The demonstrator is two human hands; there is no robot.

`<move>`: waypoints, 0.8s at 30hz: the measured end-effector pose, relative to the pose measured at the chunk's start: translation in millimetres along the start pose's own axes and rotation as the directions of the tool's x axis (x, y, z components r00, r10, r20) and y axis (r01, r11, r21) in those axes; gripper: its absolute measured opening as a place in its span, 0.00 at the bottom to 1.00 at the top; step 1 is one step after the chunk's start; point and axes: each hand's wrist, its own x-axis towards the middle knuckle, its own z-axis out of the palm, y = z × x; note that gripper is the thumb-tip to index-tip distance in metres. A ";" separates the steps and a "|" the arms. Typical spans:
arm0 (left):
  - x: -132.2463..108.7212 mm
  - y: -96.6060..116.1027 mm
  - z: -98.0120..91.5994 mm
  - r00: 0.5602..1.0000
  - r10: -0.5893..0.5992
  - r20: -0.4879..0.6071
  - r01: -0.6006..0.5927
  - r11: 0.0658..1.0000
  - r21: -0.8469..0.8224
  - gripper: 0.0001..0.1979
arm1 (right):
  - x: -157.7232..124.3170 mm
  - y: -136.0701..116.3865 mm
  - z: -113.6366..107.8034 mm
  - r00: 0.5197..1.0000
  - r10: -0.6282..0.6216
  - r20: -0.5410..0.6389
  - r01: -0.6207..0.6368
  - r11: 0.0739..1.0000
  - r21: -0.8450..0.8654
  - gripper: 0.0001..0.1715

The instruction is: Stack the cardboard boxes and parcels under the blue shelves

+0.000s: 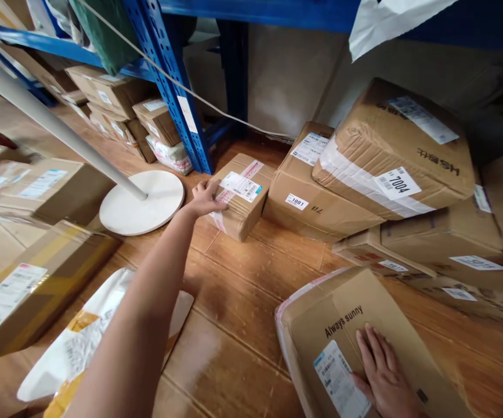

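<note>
My left hand (207, 198) reaches out to a small cardboard box (251, 212) on the wooden floor. Its fingers lie spread over the box's left edge, beside a white shipping label. At the lower right, my right hand (384, 374) rests flat with fingers extended on a larger cardboard box (347, 290) printed "Always sunny". A shipping label sits just left of that hand. Just right of the small box stands a carton marked 1001 (307, 197). A taped carton marked 7004 (403, 151) leans tilted on top of it.
A white pole with a round base (142, 215) stands left of the small box. Behind it rises a blue metal shelf post (173, 87), with a thin cord crossing. More boxes (55, 186) lie at left, and a white-and-yellow parcel (72, 342) is partly behind my left arm.
</note>
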 end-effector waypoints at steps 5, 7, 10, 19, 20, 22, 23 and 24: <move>27.6 32.9 25.1 0.970 -0.119 -0.213 0.111 0.993 -0.050 0.47 | 1.2 -5.3 -2.1 1.000 -0.012 -0.003 0.012 0.999 -0.034 0.54; 34.7 51.2 38.8 0.949 -0.152 -0.277 0.134 0.988 -0.082 0.43 | 2.5 -7.5 -4.1 1.000 -0.015 -0.002 0.015 0.998 -0.054 0.53; 44.0 73.0 50.8 0.944 -0.102 -0.314 0.077 0.993 -0.091 0.36 | 4.8 -9.6 -6.4 1.000 -0.014 0.009 0.015 0.997 -0.071 0.53; -38.1 78.1 69.2 0.924 0.063 -0.377 -0.161 0.958 -0.236 0.40 | 3.2 -8.8 -12.2 0.999 -0.028 -0.038 0.031 0.997 0.075 0.51; -72.5 67.4 71.3 0.900 0.067 -0.430 -0.200 0.941 -0.271 0.40 | 6.2 -10.8 -17.4 0.999 -0.013 -0.044 0.017 0.995 0.094 0.51; -150.6 30.1 62.9 0.893 0.141 -0.426 -0.257 0.939 -0.227 0.39 | 18.3 -24.1 -32.7 0.996 0.049 -0.068 -0.040 0.990 0.136 0.52; -189.6 2.6 51.4 0.895 0.160 -0.417 -0.250 0.953 -0.170 0.37 | 28.5 -38.1 -41.8 0.992 0.094 -0.083 -0.079 0.982 0.169 0.51; -225.8 -30.2 35.5 0.895 0.133 -0.425 -0.200 0.973 -0.118 0.35 | 41.8 -58.5 -51.1 0.984 0.146 -0.104 -0.120 0.967 0.224 0.50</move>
